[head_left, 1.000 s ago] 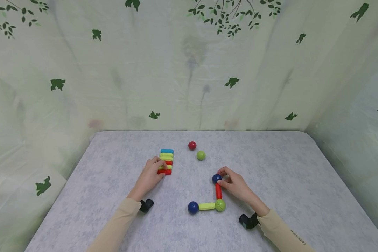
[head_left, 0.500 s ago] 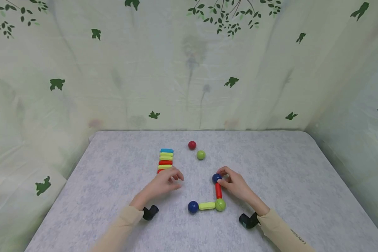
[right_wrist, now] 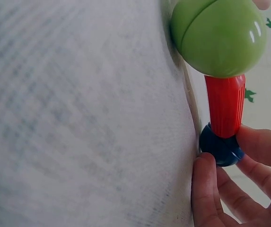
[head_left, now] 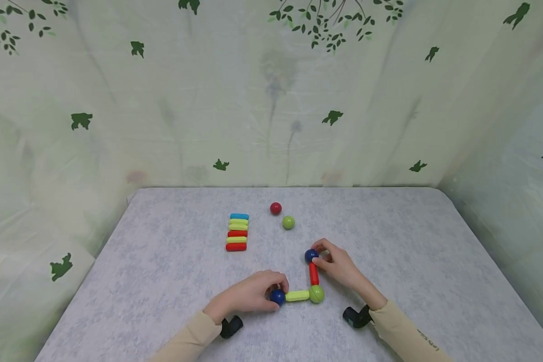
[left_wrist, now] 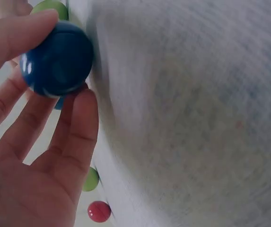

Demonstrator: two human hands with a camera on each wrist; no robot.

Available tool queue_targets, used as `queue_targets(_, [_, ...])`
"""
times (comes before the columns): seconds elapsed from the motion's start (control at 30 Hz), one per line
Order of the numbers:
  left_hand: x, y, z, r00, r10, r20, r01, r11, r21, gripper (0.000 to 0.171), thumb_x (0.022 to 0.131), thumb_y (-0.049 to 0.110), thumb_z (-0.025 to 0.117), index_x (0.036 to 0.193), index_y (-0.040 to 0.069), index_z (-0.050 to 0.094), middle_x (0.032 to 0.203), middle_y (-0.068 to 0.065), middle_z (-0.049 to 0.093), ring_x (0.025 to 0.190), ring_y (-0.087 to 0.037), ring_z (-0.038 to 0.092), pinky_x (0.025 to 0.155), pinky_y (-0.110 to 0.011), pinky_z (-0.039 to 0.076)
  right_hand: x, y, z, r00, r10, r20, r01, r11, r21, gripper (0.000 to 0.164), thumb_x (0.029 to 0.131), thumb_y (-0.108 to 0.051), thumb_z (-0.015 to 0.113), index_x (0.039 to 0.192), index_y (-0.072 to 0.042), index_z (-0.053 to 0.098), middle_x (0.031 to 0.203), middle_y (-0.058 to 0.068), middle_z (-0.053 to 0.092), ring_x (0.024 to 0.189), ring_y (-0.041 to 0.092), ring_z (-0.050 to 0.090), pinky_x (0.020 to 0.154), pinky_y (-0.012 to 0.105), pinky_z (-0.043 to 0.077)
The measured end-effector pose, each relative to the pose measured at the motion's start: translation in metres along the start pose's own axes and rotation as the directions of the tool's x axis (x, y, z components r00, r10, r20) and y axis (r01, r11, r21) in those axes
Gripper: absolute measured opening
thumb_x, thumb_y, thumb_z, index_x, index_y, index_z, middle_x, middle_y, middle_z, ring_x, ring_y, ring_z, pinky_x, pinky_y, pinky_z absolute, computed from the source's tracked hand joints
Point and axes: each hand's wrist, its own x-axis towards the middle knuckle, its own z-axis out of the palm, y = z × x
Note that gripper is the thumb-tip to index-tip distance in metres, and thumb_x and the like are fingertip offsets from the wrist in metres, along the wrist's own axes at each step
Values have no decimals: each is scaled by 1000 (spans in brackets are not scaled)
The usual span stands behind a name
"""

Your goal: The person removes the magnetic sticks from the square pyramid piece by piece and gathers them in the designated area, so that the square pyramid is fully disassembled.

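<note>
An L-shaped chain of balls and rods lies on the table. Its corner is a green ball (head_left: 316,294), joined to a yellow-green rod (head_left: 297,295) and a red rod (head_left: 314,274). At the left end sits a blue ball (head_left: 278,297), which my left hand (head_left: 252,292) holds between thumb and fingers; the left wrist view shows that blue ball (left_wrist: 57,59) close up. My right hand (head_left: 340,265) pinches the other blue ball (head_left: 311,256) at the far end of the red rod. In the right wrist view, thumb and fingertips touch this blue ball (right_wrist: 220,145).
A column of red, yellow-green and blue rods (head_left: 237,234) lies left of centre. Behind the chain are a loose red ball (head_left: 276,208) and a loose green ball (head_left: 288,222). The grey table (head_left: 389,226) meets a leaf-patterned curtain (head_left: 253,100) at its back edge.
My left hand has left the column of rods, moved right and nearer, and taken hold of the left blue ball. My right hand stays on the far blue ball.
</note>
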Motion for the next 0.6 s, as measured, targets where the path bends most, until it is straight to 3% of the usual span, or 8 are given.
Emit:
queue_targets(0.2, [1,1,1,999,0,-36,2,998,61,26,83,12,75,101,21,59,96,13,55,88,-5,49,79,-22,45,-1,0,0,1000,-3,0,3,1000,0,21,92,-11,64,112,-10,57,111,11,61,72,15,55,66,31,47])
queue_targets(0.43, [0,9,-1,994,11,-106,13,975,221,17,86,15,70,103,20,66,105,10,55,97,-9,47,85,-25,44,-1,-1,0,1000,-14,7,14,1000,0,20,92,-11,64,111,-10,57,111,11,61,72,14,55,66,31,47])
queue_targets(0.6, [3,8,-3,988,-6,-155,33,984,177,16,90,16,67,105,18,67,106,9,54,95,-9,48,81,-22,47,-2,-1,-1,1000,-19,5,19,1000,1,20,91,-11,65,110,-10,57,111,11,61,72,14,56,66,31,48])
